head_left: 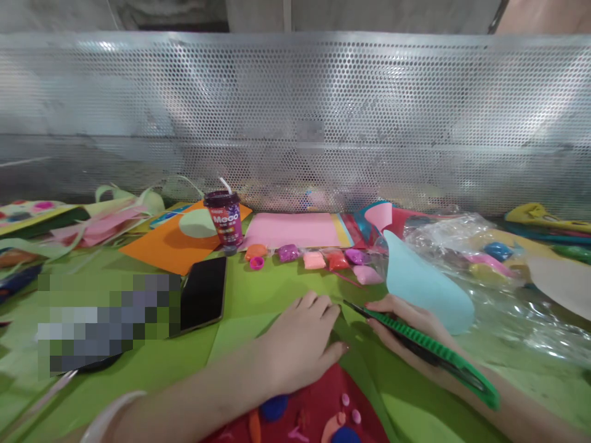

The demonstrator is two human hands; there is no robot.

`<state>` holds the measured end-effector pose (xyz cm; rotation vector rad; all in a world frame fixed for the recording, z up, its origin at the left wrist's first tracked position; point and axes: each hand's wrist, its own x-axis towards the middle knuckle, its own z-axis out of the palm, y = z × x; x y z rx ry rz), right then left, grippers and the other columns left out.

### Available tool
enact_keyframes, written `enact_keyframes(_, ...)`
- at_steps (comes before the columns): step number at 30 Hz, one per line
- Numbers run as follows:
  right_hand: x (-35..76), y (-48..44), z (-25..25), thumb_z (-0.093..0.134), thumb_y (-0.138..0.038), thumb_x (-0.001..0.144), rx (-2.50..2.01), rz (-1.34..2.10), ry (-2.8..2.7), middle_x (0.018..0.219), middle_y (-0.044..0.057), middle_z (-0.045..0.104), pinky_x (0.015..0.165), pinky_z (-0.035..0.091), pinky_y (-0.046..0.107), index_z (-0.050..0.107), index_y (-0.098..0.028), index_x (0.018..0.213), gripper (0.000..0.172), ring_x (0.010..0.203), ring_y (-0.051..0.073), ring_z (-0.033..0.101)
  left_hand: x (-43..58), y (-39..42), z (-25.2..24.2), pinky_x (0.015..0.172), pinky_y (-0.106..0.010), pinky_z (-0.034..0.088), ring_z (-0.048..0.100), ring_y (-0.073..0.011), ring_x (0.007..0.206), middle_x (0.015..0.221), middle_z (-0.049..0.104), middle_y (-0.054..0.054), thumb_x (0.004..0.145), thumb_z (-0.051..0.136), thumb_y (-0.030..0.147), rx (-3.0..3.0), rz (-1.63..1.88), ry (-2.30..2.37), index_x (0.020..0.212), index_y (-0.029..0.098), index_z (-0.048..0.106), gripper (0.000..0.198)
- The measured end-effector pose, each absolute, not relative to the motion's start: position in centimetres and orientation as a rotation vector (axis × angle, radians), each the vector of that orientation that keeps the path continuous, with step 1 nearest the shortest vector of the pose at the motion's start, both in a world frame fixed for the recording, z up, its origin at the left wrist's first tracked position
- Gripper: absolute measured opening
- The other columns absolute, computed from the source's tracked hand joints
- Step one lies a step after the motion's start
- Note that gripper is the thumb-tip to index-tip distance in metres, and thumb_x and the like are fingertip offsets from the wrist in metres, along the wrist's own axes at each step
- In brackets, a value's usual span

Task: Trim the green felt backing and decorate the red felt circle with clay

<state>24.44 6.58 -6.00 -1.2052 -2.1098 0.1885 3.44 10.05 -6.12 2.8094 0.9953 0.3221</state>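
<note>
My left hand (305, 338) lies palm down on a light green sheet (240, 332), its fingers stretched forward and its thumb apart. In my right hand (410, 332) is a green box cutter (434, 347), its dark tip pointing forward and left towards my left fingers. Below my left hand, at the front edge, is a red sheet (364, 406) bearing blue, pink and orange clay shapes. My left forearm and hand cover part of it. A curled light blue sheet (420, 289) stands just beyond my right hand.
A black phone (204, 292) lies left of my left hand. Behind it are an orange sheet (161, 240) and a purple drink cup (225, 221) with a straw. Several clay packets (314, 260) line the middle, before pink paper (290, 229). Clear plastic wrapping (452, 237) spreads at right. A perforated metal panel (295, 111) stands behind.
</note>
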Motion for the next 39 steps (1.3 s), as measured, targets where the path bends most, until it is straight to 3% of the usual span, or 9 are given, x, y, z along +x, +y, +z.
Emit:
enact_keyframes(4, 24.3, 6.4, -5.7, 0.046, -0.027, 0.087, -1.250, 0.174, -2.096, 0.077, 0.004, 0.064, 0.045, 0.045, 0.024, 0.055, -0.021, 0.094, 0.013, 0.055, 0.015, 0.059, 3.4, 10.6, -6.1, 0.089, -0.042, 0.040, 0.044, -0.0257, 0.103, 0.109, 0.052, -0.010, 0.088, 0.042, 0.039, 2.755, 0.350, 0.990, 0.117, 0.015, 0.049, 0.039)
enact_keyframes(10, 24.2, 6.5, -5.5, 0.046, -0.028, 0.085, -1.230, 0.166, -2.116, 0.080, 0.005, 0.065, 0.053, 0.049, 0.026, 0.054, -0.023, 0.093, 0.012, 0.063, 0.017, 0.062, 3.1, 11.3, -6.0, 0.092, -0.043, 0.040, 0.043, -0.0260, 0.108, 0.114, 0.050, -0.011, 0.090, 0.038, 0.040, 2.707, 0.363, 0.960, 0.124, 0.015, 0.046, 0.043)
enact_keyframes(16, 24.5, 6.6, -6.1, 0.046, -0.030, 0.086, -1.263, 0.202, -2.050, 0.070, 0.000, 0.062, 0.044, 0.043, 0.021, 0.054, -0.021, 0.093, 0.014, 0.049, 0.011, 0.053, 3.2, 11.6, -6.3, 0.093, -0.044, 0.040, 0.042, -0.0254, 0.110, 0.115, 0.048, -0.010, 0.090, 0.037, 0.040, 2.698, 0.383, 0.940, 0.120, 0.020, 0.051, 0.039)
enact_keyframes(26, 24.8, 7.4, -5.9, 0.055, -0.047, 0.082, -1.441, 0.488, -1.827, 0.094, 0.001, 0.066, 0.078, 0.050, 0.032, 0.062, -0.025, 0.091, 0.025, 0.089, 0.021, 0.061, 2.4, 12.1, -6.2, 0.098, -0.040, 0.037, 0.042, -0.0239, 0.111, 0.117, 0.050, -0.011, 0.088, 0.042, 0.035, 2.731, 0.350, 0.842, 0.120, 0.012, 0.050, 0.040)
enact_keyframes(39, 24.5, 7.6, -5.6, 0.058, -0.045, 0.079, -1.442, 0.587, -1.818, 0.097, 0.003, 0.067, 0.080, 0.049, 0.032, 0.065, -0.024, 0.091, 0.025, 0.092, 0.023, 0.061, 2.5, 12.9, -6.6, 0.099, -0.038, 0.037, 0.043, -0.0224, 0.111, 0.117, 0.050, -0.010, 0.085, 0.049, 0.032, 2.638, 0.404, 0.845, 0.123, 0.012, 0.048, 0.043)
